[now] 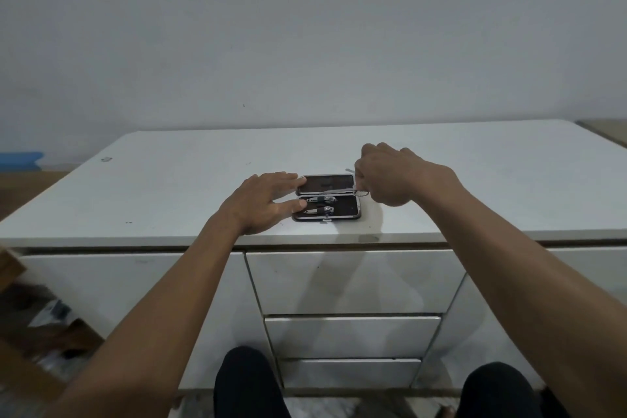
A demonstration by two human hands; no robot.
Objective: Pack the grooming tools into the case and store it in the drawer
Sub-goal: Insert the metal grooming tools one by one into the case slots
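A small black grooming case [327, 197] lies open on the white cabinet top [190, 187], near the front edge. Two metal nail clippers [320, 205] sit in its near half; the far half looks bare. My left hand [263, 202] rests on the case's left end with straight fingers. At the case's right end, my right hand [390, 175] is curled and pinches a thin metal tool [358, 192], apparently small scissors with a loop handle. Most of that tool is hidden by my fingers.
Three white drawers [353, 282] are stacked in the cabinet front below the case, all shut. My knees [247, 380] show at the bottom. A wooden shelf with clutter [51, 316] stands at the lower left. A plain wall runs behind the cabinet.
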